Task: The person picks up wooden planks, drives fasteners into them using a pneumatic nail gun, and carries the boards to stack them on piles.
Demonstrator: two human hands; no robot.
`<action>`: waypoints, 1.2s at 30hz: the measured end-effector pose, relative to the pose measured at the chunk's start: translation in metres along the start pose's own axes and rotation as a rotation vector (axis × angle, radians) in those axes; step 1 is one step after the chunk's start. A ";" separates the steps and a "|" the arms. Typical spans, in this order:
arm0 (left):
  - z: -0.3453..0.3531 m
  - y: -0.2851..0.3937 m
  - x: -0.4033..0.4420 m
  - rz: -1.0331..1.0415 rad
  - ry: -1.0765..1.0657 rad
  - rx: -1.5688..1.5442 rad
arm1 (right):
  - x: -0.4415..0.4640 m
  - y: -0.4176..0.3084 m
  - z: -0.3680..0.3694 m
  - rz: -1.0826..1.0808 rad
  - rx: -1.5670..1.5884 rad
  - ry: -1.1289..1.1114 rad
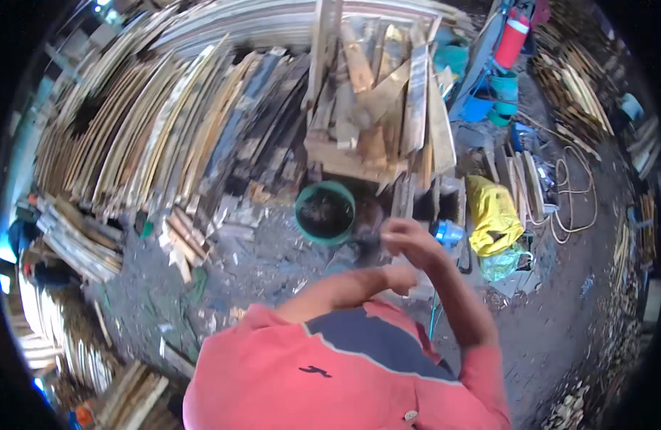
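Note:
My right hand (404, 237) reaches forward in front of my chest, with its fingers curled. Against its fingertips is a dark, blurred shape (370, 242) that I cannot identify. Just below and nearer to my body, my left hand (401, 278) looks closed in a fist; its fingers are smeared, and anything inside them is hidden. A round green bucket (299, 223) with dark contents stands on the floor beyond my hands, a little to the left. A thin teal cord (432, 315) hangs below my left hand.
Wood offcuts fill a wooden crate (345, 160) ahead. Long boards (151, 129) lean in rows at left. A yellow bag (494, 218), a blue container (449, 233) and a coiled hose (592, 190) lie right, with a red fire extinguisher (513, 41) beyond. Scraps litter the floor.

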State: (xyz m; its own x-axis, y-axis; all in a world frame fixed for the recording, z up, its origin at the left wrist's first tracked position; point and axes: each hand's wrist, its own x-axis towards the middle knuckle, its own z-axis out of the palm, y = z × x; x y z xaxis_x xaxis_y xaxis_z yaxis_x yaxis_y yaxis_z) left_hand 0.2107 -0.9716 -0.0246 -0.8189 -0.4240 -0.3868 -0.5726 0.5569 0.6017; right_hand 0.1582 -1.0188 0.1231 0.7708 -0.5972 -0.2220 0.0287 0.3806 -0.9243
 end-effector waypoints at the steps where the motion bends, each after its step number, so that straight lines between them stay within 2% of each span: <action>1: -0.029 -0.013 -0.020 -0.014 -0.010 -0.072 | -0.007 0.008 -0.021 -0.013 0.193 0.204; 2: 0.003 -0.068 -0.003 -0.052 0.097 -0.015 | -0.021 0.022 -0.035 -0.015 0.394 0.415; 3: -0.012 -0.087 -0.023 -0.147 0.191 -0.118 | -0.033 0.037 -0.043 -0.067 0.502 0.548; 4: -0.018 -0.117 -0.029 -0.215 0.153 -0.198 | -0.046 0.052 -0.050 -0.125 0.604 0.681; 5: -0.022 -0.140 -0.050 -0.187 0.402 -0.134 | -0.063 0.076 -0.057 -0.134 0.673 0.759; 6: -0.052 -0.141 -0.077 -0.217 0.562 -0.381 | -0.078 0.097 -0.058 -0.147 0.747 0.828; 8: -0.087 -0.159 -0.115 -0.500 0.780 -0.781 | -0.093 0.118 -0.039 -0.045 0.792 1.078; 10: -0.081 -0.223 -0.115 -0.642 0.994 -0.869 | -0.089 0.128 -0.014 -0.001 0.757 1.137; 12: -0.122 -0.245 -0.122 -0.575 1.208 -1.252 | -0.075 0.129 0.003 0.030 0.708 1.203; 14: -0.158 -0.273 -0.110 -0.579 1.262 -1.419 | -0.050 0.122 0.010 0.204 0.526 1.118; 16: -0.199 -0.275 -0.092 -0.522 1.352 -1.627 | -0.016 0.097 0.017 0.227 0.557 1.149; 17: -0.212 -0.288 -0.087 -0.388 1.222 -1.670 | 0.001 0.085 0.017 0.256 0.589 1.149; 18: -0.225 -0.289 -0.081 -0.438 1.195 -1.636 | 0.013 0.079 0.014 0.243 0.575 1.159; 20: -0.242 -0.297 -0.068 -0.340 1.082 -1.634 | 0.031 0.067 0.005 0.362 0.263 0.968; 21: -0.247 -0.297 -0.062 -0.333 1.105 -1.643 | 0.041 0.058 0.000 0.414 0.059 0.928; 22: -0.259 -0.284 -0.066 -0.437 1.108 -1.565 | 0.050 0.046 -0.003 0.467 -0.138 0.888; 23: -0.260 -0.286 -0.063 -0.447 1.106 -1.555 | 0.057 0.033 -0.006 0.494 -0.338 0.848; 24: -0.258 -0.288 -0.062 -0.465 1.098 -1.542 | 0.061 0.025 -0.004 0.493 -0.326 0.870; 25: -0.260 -0.282 -0.063 -0.461 1.075 -1.534 | 0.065 0.019 -0.002 0.394 -0.335 0.903; 27: -0.266 -0.274 -0.071 -0.217 1.082 -1.906 | 0.071 0.017 -0.005 0.255 -0.236 0.951; 28: -0.260 -0.265 -0.082 -0.235 1.074 -1.898 | 0.072 0.012 -0.004 0.198 -0.105 0.946; 30: -0.245 -0.228 -0.105 0.410 0.608 -2.396 | 0.076 0.023 -0.014 0.152 0.334 0.912; 32: -0.229 -0.158 -0.118 0.012 0.883 -2.163 | 0.082 0.022 -0.024 0.063 0.530 0.846; 34: -0.203 -0.119 -0.130 -0.100 0.650 -2.117 | 0.092 0.013 -0.038 -0.026 0.566 0.759; 36: -0.174 -0.086 -0.142 -0.258 0.530 -1.858 | 0.118 -0.031 -0.031 -0.076 0.698 0.789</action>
State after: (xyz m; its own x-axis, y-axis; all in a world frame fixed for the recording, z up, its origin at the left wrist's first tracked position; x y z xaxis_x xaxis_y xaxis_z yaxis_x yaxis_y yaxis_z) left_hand 0.3836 -1.0838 0.1003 -0.4392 -0.6944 -0.5701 0.3806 -0.7186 0.5821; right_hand 0.2285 -1.1232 0.1155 0.1265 -0.8307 -0.5421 0.6127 0.4953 -0.6159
